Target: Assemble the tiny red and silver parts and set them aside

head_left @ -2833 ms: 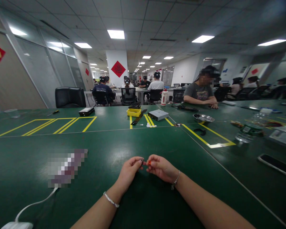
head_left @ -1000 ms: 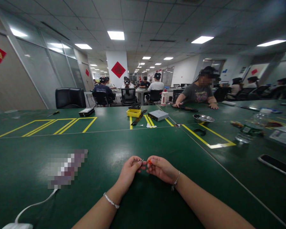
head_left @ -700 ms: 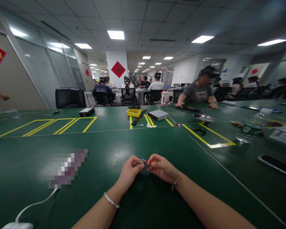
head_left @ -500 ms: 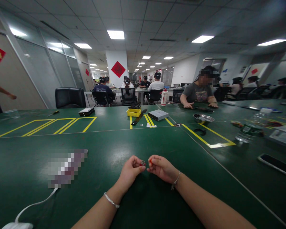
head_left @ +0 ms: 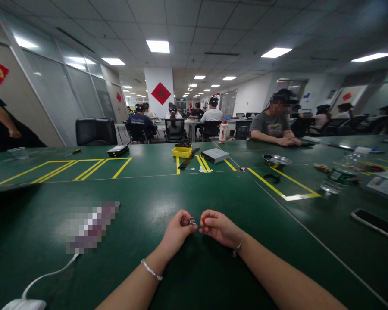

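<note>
My left hand [head_left: 178, 227] is closed in a pinch around a small metallic piece [head_left: 192, 221], whose exact kind is too small to make out. Just right of it, my right hand [head_left: 218, 227] pinches a small orange-red piece [head_left: 203, 221] between thumb and forefinger. Only a bit of that piece shows; the fingers cover the rest. The two hands face each other a short gap apart, over the green table [head_left: 142, 245].
On the left lies a pixelated flat object [head_left: 93, 226] with a white cable. A phone [head_left: 377, 224] and a plastic bottle [head_left: 341, 172] are at right. Farther back are a yellow tray [head_left: 182, 152], a grey box [head_left: 215, 155], a metal bowl [head_left: 276, 160] and a seated person [head_left: 273, 122].
The metallic piece has turned slightly in my left fingers; both hands stay nearly in place. The seated person's hands have come together. At far left, another person has come further into view.
</note>
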Motion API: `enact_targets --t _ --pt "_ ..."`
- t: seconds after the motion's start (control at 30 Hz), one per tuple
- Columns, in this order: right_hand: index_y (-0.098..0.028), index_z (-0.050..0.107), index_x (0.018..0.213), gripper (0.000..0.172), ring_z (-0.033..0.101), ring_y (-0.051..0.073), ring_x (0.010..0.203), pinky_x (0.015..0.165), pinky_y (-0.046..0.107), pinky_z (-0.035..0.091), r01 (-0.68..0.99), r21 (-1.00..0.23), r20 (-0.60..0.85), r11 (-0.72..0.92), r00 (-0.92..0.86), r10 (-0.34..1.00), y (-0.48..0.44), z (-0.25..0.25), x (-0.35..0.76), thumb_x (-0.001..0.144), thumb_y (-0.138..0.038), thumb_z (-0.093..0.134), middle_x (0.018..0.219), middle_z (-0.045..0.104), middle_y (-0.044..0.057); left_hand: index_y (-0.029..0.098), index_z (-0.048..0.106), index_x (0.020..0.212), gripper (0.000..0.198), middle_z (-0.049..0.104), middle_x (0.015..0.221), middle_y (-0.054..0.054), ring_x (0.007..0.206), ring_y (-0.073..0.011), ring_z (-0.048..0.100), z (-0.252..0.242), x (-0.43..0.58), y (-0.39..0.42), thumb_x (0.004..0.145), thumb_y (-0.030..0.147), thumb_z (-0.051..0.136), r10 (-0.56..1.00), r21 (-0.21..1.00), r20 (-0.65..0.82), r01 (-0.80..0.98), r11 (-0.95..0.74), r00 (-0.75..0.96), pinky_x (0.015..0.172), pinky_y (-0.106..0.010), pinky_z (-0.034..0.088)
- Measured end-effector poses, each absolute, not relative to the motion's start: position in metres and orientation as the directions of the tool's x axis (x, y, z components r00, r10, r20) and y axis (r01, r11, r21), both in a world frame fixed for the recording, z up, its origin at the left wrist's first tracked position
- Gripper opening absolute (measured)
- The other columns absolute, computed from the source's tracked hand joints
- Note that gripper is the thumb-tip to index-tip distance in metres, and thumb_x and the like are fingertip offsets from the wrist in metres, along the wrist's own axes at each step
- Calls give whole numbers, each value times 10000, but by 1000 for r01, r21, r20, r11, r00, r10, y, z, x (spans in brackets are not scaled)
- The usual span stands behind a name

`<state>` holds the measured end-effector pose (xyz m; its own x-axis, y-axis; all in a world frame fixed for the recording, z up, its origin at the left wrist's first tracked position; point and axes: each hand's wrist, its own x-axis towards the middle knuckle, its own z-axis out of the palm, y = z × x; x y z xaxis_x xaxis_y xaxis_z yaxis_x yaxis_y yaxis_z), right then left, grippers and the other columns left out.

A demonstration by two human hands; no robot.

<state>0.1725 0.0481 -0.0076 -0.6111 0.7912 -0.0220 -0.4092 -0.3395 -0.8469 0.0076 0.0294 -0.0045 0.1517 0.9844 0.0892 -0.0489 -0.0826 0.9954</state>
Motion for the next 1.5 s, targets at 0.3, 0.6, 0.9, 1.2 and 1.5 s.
enact_targets --t 0.3,0.6,0.9,1.2,1.5 --pt "-141 524 765 123 473 49 519 727 321 387 -415 -839 -60 -353 -573 817 48 -6 171 667 -205 560 591 523 -27 147 536 841 228 604 734 -27 604 -107 520 0 8 28 701 317 474 981 999 34 -15 -32 189 603 -234 404" --pt "-166 510 812 169 509 70 593 718 315 388 -437 -830 -58 -348 -553 831 49 -7 170 657 -202 565 683 546 -9 159 514 895 217 592 812 -34 640 -103 523 -3 8 29 688 222 488 985 997 70 -40 -64 155 590 -213 394" --pt "-146 526 798 153 524 78 624 704 304 391 -450 -823 -79 -348 -516 853 49 -6 169 658 -193 564 736 565 16 180 451 873 180 538 692 19 602 -86 503 -8 7 31 721 277 459 985 991 118 -78 -109 126 574 -208 387" --pt "-143 545 757 220 505 63 576 650 254 394 -441 -867 -107 -232 -290 951 43 -7 155 566 -197 642 696 576 2 147 521 826 183 530 608 15 580 -102 489 -6 9 28 695 272 494 979 982 161 78 -172 127 572 -219 376" --pt "-137 568 740 241 528 104 619 641 271 400 -359 -924 -57 -129 -205 977 39 -7 148 538 -237 654 680 594 19 166 548 775 163 548 597 21 525 -93 474 -2 11 23 663 281 516 977 953 180 227 -202 116 493 -199 346"
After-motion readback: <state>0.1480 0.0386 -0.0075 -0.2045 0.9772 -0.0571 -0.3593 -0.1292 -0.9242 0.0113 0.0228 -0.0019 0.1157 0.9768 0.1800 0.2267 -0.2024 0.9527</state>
